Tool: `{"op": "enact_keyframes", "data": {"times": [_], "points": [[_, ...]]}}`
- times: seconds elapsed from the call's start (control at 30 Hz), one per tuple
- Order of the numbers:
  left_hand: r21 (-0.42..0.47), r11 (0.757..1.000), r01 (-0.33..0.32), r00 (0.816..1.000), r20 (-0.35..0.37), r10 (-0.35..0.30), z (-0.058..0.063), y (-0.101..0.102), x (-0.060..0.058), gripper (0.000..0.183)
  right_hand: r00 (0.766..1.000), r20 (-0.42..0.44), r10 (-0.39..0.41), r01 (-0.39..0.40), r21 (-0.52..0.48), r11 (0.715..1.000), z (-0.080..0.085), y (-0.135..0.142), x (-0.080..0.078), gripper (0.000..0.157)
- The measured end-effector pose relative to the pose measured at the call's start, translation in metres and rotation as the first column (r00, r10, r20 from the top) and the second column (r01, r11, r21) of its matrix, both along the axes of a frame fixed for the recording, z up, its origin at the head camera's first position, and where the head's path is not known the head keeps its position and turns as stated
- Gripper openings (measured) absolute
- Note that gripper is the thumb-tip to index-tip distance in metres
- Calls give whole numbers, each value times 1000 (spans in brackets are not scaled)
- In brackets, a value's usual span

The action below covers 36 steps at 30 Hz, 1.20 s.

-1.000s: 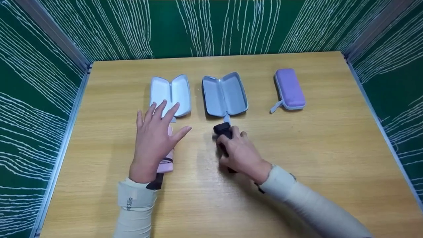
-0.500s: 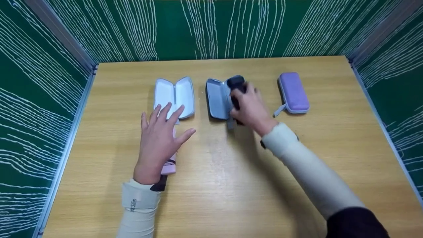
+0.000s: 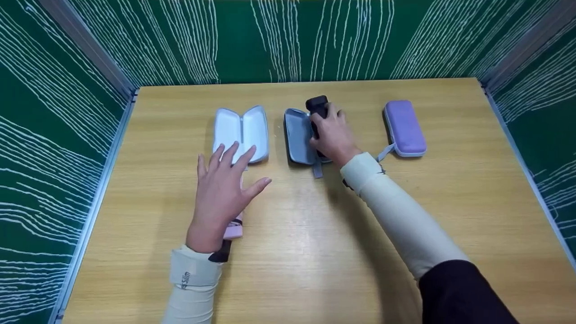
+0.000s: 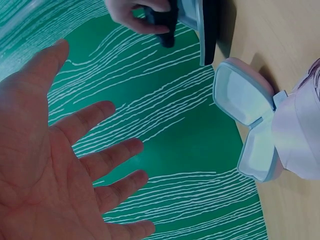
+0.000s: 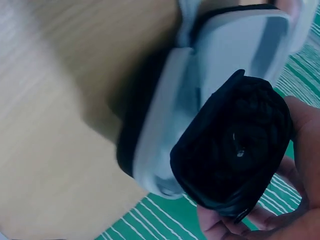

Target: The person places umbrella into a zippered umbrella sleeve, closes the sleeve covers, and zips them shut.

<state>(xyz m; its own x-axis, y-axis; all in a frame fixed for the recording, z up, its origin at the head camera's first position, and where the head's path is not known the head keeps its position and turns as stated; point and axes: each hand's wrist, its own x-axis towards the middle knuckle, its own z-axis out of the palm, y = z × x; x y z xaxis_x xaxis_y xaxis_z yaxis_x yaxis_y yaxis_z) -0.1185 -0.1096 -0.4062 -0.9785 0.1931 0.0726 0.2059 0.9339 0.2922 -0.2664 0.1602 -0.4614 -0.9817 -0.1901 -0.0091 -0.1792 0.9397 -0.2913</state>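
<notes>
Your right hand (image 3: pixel 330 135) grips a black folded umbrella (image 3: pixel 317 106), fingers curled round its body, and holds it over the right half of the open grey case (image 3: pixel 297 135) in the middle of the desk (image 3: pixel 450 189). From the head view, the umbrella's far end sticks out past the case's far rim, and your hand hides the rest, so you cannot tell from there whether it touches the lining. The right wrist view adds what the head view lacks: the umbrella's round black end (image 5: pixel 235 150) faces the camera, your fingers (image 5: pixel 305 130) wrap it from the right, and it sits just above the case's pale shell (image 5: pixel 170 130); the picture is blurred, so contact stays unclear there too.

Your left hand (image 3: pixel 222 189) is flat and spread, fingers straight, lying over a pink item (image 3: pixel 235 229) whose near end shows beside your wrist. Your fingertips reach the near edge of the open white case (image 3: pixel 240 130). The left wrist view shows the palm (image 4: pixel 45 180) bare and open, the white case (image 4: pixel 245 100) on edge beside the pink item (image 4: pixel 300 135), and, farther off, your right hand with the umbrella at the grey case.

A closed purple case (image 3: pixel 405 127) lies to the right, well apart from both hands, its strap pointing toward your right sleeve (image 3: pixel 396 211).
</notes>
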Motion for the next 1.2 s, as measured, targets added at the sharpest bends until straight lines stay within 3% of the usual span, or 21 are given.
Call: {"op": "enact_keyframes", "data": {"times": [0.17,0.4,0.73,0.83,0.97,1.1,1.2], "points": [[13,1000,14,1000,-6,-14,0,3,2,79,998,67,-21,18,45,999,-14,11,-1,56],[12,1000,29,999,-14,-29,0,4,2,79,996,76,-46,42,51,998,-28,31,0,52],[5,999,34,999,-31,-34,-1,3,2,78,987,160,5,-11,39,999,-14,43,-2,54],[7,1000,29,999,-20,-29,-2,3,2,78,994,106,3,-1,-20,1000,-4,42,-2,53],[13,1000,28,1000,-13,-27,-3,2,3,79,995,-82,61,-69,-99,993,11,25,3,48],[16,999,33,999,-17,-32,-4,1,4,79,954,-204,220,-232,-38,972,19,0,12,46],[8,999,33,999,-15,-33,-4,0,5,80,923,-188,337,-331,65,942,15,-15,20,47]]}}
